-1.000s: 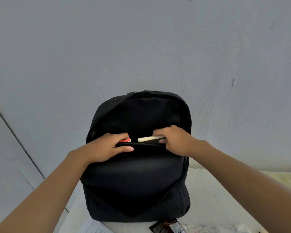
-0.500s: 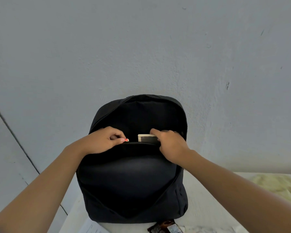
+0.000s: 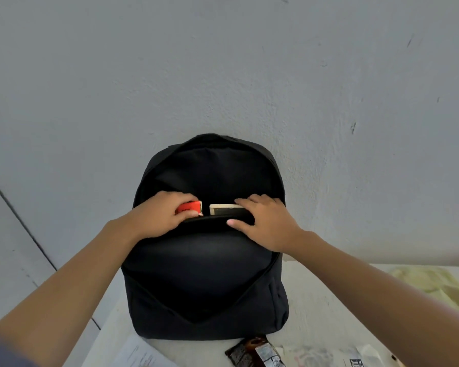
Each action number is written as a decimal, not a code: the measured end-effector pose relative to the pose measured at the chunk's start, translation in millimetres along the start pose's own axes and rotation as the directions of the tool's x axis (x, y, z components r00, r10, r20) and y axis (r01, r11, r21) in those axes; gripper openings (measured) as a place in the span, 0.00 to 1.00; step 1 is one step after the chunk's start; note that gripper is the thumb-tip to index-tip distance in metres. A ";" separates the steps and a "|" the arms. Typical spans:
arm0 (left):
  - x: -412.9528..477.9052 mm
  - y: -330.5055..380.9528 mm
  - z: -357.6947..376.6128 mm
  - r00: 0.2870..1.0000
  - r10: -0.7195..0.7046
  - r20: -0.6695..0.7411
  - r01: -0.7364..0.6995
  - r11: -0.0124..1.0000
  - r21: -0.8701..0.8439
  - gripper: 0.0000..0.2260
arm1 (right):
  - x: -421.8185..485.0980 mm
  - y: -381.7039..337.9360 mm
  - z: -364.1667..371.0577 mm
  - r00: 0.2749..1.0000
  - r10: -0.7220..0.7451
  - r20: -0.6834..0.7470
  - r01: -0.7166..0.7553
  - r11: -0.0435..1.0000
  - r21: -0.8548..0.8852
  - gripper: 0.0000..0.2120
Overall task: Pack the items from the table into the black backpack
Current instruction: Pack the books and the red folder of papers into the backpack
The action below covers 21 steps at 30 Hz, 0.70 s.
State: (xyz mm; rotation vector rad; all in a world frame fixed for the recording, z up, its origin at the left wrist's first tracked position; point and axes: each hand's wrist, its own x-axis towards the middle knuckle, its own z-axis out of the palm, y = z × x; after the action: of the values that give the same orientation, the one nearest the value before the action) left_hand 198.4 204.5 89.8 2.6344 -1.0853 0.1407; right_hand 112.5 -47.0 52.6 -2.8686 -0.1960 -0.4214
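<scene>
The black backpack (image 3: 204, 274) is seen standing upright on the white bench (image 3: 316, 313), its back set against the grey wall (image 3: 223, 62), and its main compartment is unzipped with the front panel folded toward the camera. At the mouth of the opening, two items are being handled side by side. A red box (image 3: 190, 207) is gripped by the left hand (image 3: 157, 215), fingers curled over its top and thumb pressed beneath, at about 10 o'clock from the bag's centre. Just beside it, at 12 o'clock, a cream-edged dark booklet (image 3: 224, 209) is held by the right hand (image 3: 265, 221), fingers laid over its top edge and the thumb spread below against the black fabric. Both items are seen only partly above the rim of the opening, their lower parts hidden inside the bag. A narrow gap is kept between the two items, and the hands are well apart from each other.

On the bench at 6 o'clock from the bag, a dark snack wrapper (image 3: 255, 352) is seen lying flat, close to the bag's base. A printed sheet of paper (image 3: 143, 353) is placed at 7 o'clock, clear plastic packaging (image 3: 329, 356) at 5 o'clock, and a pale yellow cloth (image 3: 435, 284) at 3 o'clock.
</scene>
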 end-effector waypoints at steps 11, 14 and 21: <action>2.1 -0.1 -3.2 0.987 0.080 -0.138 -0.058 0.986 0.153 0.12 | -0.7 -3.8 9.8 0.986 0.047 -0.162 -0.015 0.981 0.195 0.13; 3.4 -3.3 3.9 0.996 0.053 -0.067 -0.045 0.992 0.121 0.12 | -1.2 -4.5 11.7 0.983 0.045 -0.178 -0.004 0.975 0.224 0.13; 1.7 -7.4 4.0 0.995 0.018 -0.094 -0.016 1.000 0.027 0.18 | -3.8 -4.8 12.2 0.979 0.013 -0.205 0.021 0.986 0.164 0.14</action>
State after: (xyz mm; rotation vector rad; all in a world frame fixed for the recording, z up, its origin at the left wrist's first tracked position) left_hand 204.7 207.2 84.6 2.6129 -1.0816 0.2817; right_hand 111.3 -39.8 41.1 -2.6411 -0.1896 -0.6650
